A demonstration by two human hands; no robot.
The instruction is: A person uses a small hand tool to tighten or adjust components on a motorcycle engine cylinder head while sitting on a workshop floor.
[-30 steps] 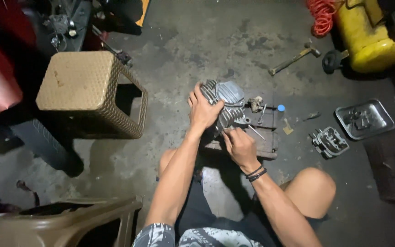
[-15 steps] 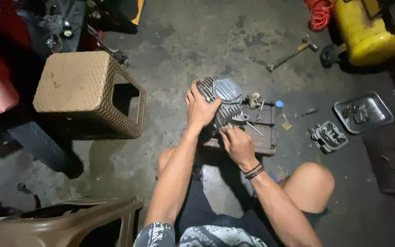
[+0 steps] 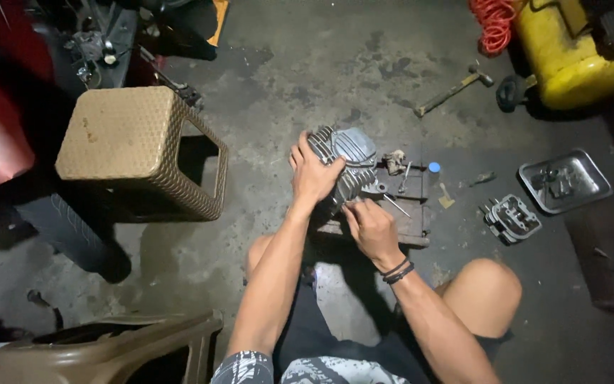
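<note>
— Head view: sitting on the concrete floor [image 3: 335, 64], finned engine cylinder [image 3: 346, 160] resting on a wooden block [image 3: 410, 220] between the knees.
— Left hand [image 3: 313, 171]?
— Gripping the fins, fingers wrapped over. Right hand [image 3: 369, 226] pinching at the cylinder's side; held item too small to tell.
— Nearby?
— Woven stool [image 3: 133, 146] left, metal tray [image 3: 564, 181] right, hammer [image 3: 453, 89] beyond.

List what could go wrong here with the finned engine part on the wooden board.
The grey finned metal engine part sits on a small wooden board, steadied only by the left hand; it might tip. The right hand works close to the fins, which could nick its fingers. Loose small metal parts nearby could roll off.
</note>
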